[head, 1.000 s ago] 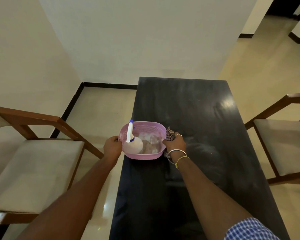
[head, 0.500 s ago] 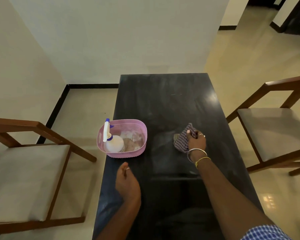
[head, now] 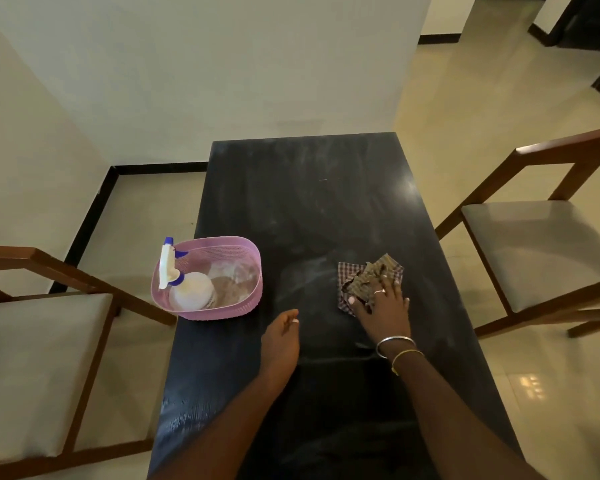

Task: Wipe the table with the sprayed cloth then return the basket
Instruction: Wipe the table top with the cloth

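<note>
A checked cloth (head: 364,275) lies crumpled on the black table (head: 309,202), right of its middle. My right hand (head: 383,303) presses flat on the cloth's near side with fingers spread. A pink plastic basket (head: 222,251) stands at the table's left edge, overhanging it slightly. Inside it lies a white spray bottle (head: 187,289) with a blue and white nozzle. My left hand (head: 279,341) hovers over the table just in front of the basket, loosely curled and holding nothing.
A wooden chair with a pale seat (head: 32,368) stands to the left of the table, and another chair (head: 541,244) to the right. A white wall rises beyond the table's far end. Smeared streaks mark the tabletop.
My left hand let go of the basket and pulled back toward me. My right hand carried the cloth from beside the basket to the right and flattened onto it.
</note>
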